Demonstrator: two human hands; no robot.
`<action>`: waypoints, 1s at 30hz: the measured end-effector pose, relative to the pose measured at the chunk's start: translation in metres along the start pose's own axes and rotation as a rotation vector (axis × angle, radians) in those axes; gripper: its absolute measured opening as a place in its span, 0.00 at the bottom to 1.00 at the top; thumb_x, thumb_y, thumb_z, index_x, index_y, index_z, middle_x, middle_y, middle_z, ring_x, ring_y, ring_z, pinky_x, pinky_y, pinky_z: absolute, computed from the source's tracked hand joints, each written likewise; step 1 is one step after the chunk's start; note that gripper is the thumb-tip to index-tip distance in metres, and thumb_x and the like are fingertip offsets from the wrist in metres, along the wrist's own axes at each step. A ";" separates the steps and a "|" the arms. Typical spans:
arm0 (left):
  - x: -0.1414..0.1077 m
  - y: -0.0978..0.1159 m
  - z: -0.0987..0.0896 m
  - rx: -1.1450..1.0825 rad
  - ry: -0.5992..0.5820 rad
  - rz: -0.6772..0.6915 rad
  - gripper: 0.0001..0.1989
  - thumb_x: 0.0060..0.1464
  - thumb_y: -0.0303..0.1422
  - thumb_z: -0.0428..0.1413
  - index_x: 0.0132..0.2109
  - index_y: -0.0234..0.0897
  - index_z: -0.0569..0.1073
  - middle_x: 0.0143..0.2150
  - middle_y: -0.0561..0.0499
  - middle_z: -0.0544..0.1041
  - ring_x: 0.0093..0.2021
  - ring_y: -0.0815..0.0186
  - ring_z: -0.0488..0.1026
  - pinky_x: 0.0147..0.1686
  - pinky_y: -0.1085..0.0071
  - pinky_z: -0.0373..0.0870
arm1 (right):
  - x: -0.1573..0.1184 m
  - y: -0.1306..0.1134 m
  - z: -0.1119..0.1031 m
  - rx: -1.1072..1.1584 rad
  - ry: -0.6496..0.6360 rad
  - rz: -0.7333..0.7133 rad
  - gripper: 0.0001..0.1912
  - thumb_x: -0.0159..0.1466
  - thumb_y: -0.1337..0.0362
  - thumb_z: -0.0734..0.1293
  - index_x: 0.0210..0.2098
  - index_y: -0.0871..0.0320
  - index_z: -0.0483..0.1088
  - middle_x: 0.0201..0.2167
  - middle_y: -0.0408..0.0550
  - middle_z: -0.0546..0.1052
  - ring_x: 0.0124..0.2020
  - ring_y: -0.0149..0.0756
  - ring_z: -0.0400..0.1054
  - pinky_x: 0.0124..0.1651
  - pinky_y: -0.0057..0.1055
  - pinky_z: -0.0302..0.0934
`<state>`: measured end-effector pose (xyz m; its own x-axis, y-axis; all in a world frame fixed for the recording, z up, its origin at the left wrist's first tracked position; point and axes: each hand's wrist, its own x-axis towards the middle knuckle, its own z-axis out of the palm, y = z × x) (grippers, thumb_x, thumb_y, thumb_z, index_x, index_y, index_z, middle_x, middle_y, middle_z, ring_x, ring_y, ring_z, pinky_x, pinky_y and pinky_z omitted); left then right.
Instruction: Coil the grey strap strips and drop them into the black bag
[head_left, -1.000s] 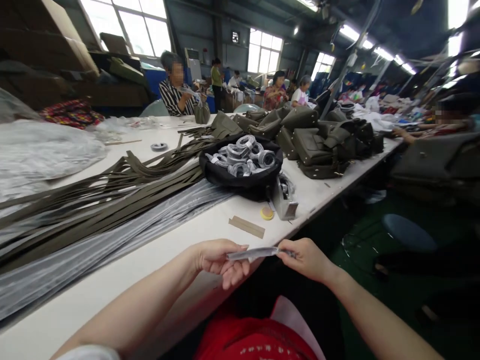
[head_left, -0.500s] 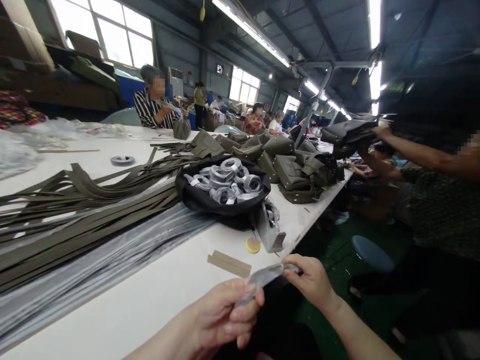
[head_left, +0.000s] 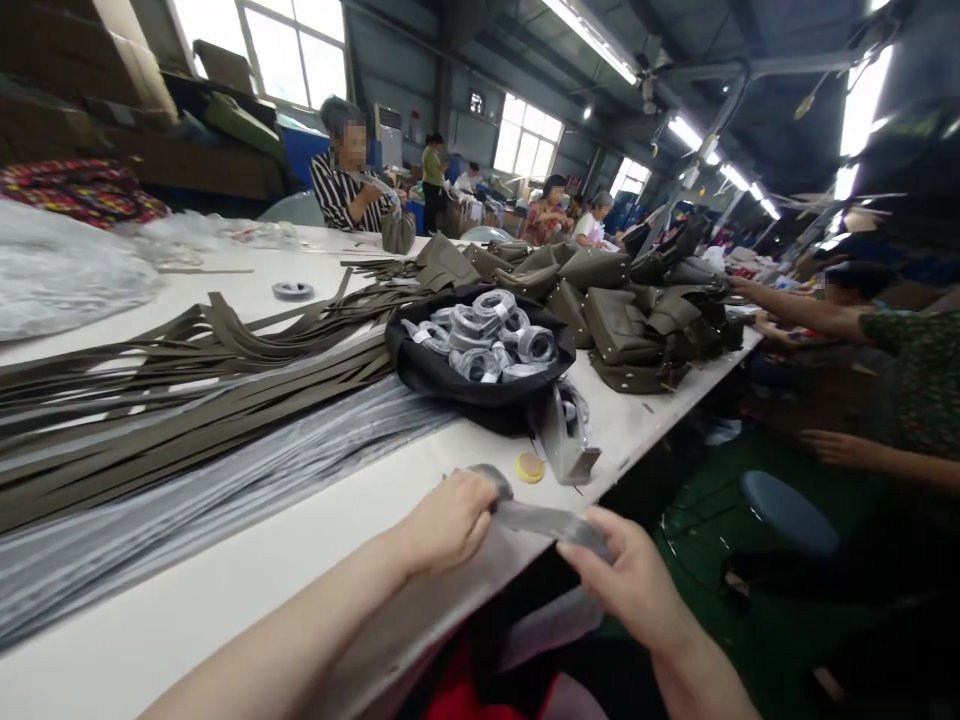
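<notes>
At the table's front edge, my left hand (head_left: 450,520) is closed around the curled end of a strap (head_left: 546,520) in cloudy plastic wrap. My right hand (head_left: 634,580) pinches the same strap farther right, thumb on top, and a length of it hangs below toward my lap. Beyond my hands a black fabric bin (head_left: 480,400) holds several coiled, plastic-wrapped straps (head_left: 495,335). A tape dispenser (head_left: 574,440) stands against its right side, with a yellow-rimmed roll of tape (head_left: 529,467) lying close by.
Long olive straps (head_left: 150,430) and plastic-wrapped ones (head_left: 225,510) cover the table's left side. One coil (head_left: 292,290) lies apart. Olive bags (head_left: 637,320) are piled behind the bin. A co-worker's arm (head_left: 795,305) reaches in at right, near a blue stool (head_left: 787,512).
My left hand has moved forward over the table, turning palm down with the strap's end. More strap now hangs below my right hand. The co-worker at right has lowered a bag onto the pile.
</notes>
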<state>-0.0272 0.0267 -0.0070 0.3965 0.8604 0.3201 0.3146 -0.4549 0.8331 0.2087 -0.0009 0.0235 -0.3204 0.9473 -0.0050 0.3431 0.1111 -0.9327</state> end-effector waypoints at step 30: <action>-0.032 0.070 0.030 0.204 -0.273 -0.017 0.25 0.61 0.48 0.43 0.24 0.36 0.68 0.18 0.53 0.64 0.20 0.69 0.60 0.24 0.72 0.55 | -0.045 0.015 -0.053 0.058 0.184 -0.125 0.15 0.58 0.53 0.69 0.31 0.59 0.73 0.21 0.44 0.72 0.22 0.31 0.63 0.28 0.29 0.61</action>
<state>0.0076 -0.0399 0.0277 0.5976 0.7875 0.1510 0.4781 -0.5011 0.7213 0.2747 -0.0261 0.0291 -0.1887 0.9667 0.1729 0.2579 0.2187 -0.9411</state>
